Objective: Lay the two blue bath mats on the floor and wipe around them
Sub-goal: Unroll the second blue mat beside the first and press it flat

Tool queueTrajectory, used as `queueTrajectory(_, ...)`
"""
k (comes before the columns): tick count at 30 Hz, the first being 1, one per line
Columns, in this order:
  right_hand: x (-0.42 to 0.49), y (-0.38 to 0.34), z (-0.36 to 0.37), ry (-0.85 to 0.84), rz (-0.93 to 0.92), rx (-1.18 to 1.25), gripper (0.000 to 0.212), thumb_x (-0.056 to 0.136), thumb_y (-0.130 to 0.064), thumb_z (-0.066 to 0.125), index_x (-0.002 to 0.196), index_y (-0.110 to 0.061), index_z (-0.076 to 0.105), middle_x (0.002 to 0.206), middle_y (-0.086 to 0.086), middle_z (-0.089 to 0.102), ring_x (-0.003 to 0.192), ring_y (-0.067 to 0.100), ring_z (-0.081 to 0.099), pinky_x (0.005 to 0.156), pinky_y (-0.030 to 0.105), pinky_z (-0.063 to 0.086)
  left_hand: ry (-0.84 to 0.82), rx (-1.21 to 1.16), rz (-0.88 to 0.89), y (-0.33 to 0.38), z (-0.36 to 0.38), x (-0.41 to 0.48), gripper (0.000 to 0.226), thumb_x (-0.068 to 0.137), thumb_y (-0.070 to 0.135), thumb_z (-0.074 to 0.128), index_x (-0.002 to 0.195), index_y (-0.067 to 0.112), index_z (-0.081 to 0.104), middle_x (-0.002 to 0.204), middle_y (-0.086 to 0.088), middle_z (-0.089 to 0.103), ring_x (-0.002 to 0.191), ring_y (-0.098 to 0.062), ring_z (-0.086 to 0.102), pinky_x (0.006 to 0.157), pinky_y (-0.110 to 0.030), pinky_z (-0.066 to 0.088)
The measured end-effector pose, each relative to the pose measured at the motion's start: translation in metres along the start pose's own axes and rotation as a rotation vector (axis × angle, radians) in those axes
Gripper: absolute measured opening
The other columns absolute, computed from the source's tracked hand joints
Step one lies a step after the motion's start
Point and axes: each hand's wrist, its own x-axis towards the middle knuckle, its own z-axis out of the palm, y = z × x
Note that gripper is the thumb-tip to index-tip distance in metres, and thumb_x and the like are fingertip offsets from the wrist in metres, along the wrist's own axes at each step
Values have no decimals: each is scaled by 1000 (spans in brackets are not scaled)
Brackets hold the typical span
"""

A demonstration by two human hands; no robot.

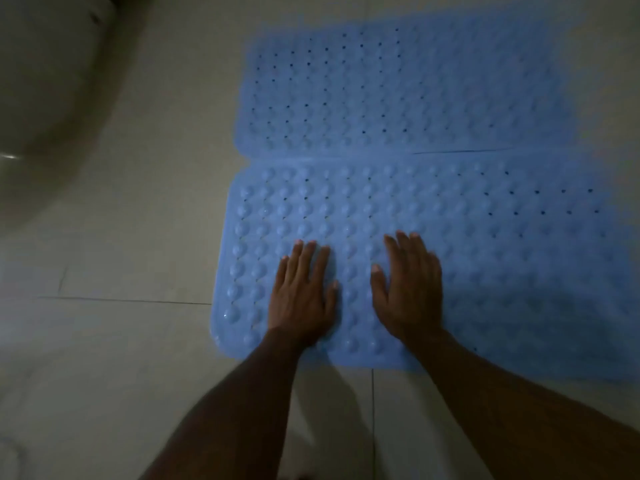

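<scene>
Pressing palm down on the near blue bath mat (502, 265), the left hand (303, 299) and the right hand (410, 292) lie side by side, with a narrow strip of mat showing between them. The left fingers (308, 261) are straight and held close together, the thumb set slightly out toward the other hand. The right fingers (412, 251) are likewise straight and nearly together, the thumb angled out to the left. Both hands touch only the mat, gripping nothing.

The near mat lies flat on the pale tiled floor (138, 237), bumps upward. The far blue bath mat (398, 91) lies flat just beyond it. Their long edges meet, and a thin dark line shows along part of the seam. A white rounded fixture (45, 81), dim and blurred, stands at the upper left, apart from the mats.
</scene>
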Motion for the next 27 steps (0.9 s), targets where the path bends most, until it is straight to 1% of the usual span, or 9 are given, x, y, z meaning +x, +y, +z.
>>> queueTrajectory(4, -7, -46, 27, -77, -6, -7, 55, 96, -38, 48, 145, -13, 51, 153, 11, 47, 147, 31, 36, 117, 55, 29, -23, 1, -55, -46, -1, 3, 68, 100, 48, 31, 160, 15, 25, 166, -11, 25, 156, -27, 15, 126, -47, 15)
queueTrajectory(6, -3, -58, 35, -102, 22, -51, 56, 97, -39, 46, 147, -15, 49, 155, 11, 45, 149, 30, 34, 119, 56, 24, -56, 0, -50, -55, 2, 6, 70, 102, 51, 29, 162, 17, 17, 169, -8, 16, 157, -25, 6, 127, -43, 8)
queueTrajectory(8, -3, -63, 40, -118, 38, -105, 56, 98, -40, 45, 148, -15, 47, 157, 10, 42, 150, 30, 31, 120, 57, 21, -64, 4, -34, -58, 4, 5, 71, 102, 52, 29, 163, 18, 14, 170, -7, 11, 158, -23, 2, 127, -42, 4)
queueTrajectory(11, -4, -64, 41, -97, 48, -151, 57, 98, -41, 46, 148, -14, 48, 157, 10, 42, 149, 30, 32, 119, 56, 23, -46, -26, -47, -57, 3, 4, 71, 101, 50, 34, 162, 16, 19, 169, -7, 15, 158, -22, 3, 128, -44, 7)
queueTrajectory(15, -2, -66, 41, -96, 59, -169, 59, 96, -40, 49, 146, -10, 49, 155, 12, 45, 148, 30, 34, 118, 57, 26, 19, -127, -97, -56, 0, 6, 73, 98, 48, 43, 158, 7, 29, 165, -11, 26, 157, -24, 13, 127, -42, 12)
queueTrajectory(17, -1, -66, 40, -111, 72, -156, 59, 94, -40, 51, 144, -8, 51, 155, 12, 44, 149, 30, 33, 119, 56, 25, 54, -182, -120, -56, 0, 7, 72, 97, 45, 48, 154, 4, 35, 163, -14, 31, 155, -26, 19, 126, -43, 17)
queueTrajectory(19, 1, -66, 39, -124, 78, -160, 58, 93, -40, 53, 140, -6, 53, 155, 12, 44, 149, 29, 32, 119, 57, 24, 86, -216, -114, -56, 1, 8, 69, 96, 42, 53, 149, 0, 42, 160, -16, 37, 154, -29, 24, 124, -47, 24)
queueTrajectory(22, 3, -66, 38, -142, 72, -191, 59, 92, -40, 54, 138, -4, 55, 156, 14, 43, 149, 31, 32, 118, 58, 24, 100, -181, -95, -56, 3, 9, 66, 94, 39, 57, 144, -4, 49, 157, -19, 41, 152, -33, 28, 120, -51, 29)
queueTrajectory(27, 2, -67, 38, -180, 58, -227, 57, 91, -41, 56, 133, -2, 60, 156, 16, 43, 149, 36, 32, 118, 60, 23, 81, -132, -110, -56, 5, 10, 64, 93, 41, 60, 141, -2, 54, 155, -21, 43, 149, -36, 34, 118, -51, 32)
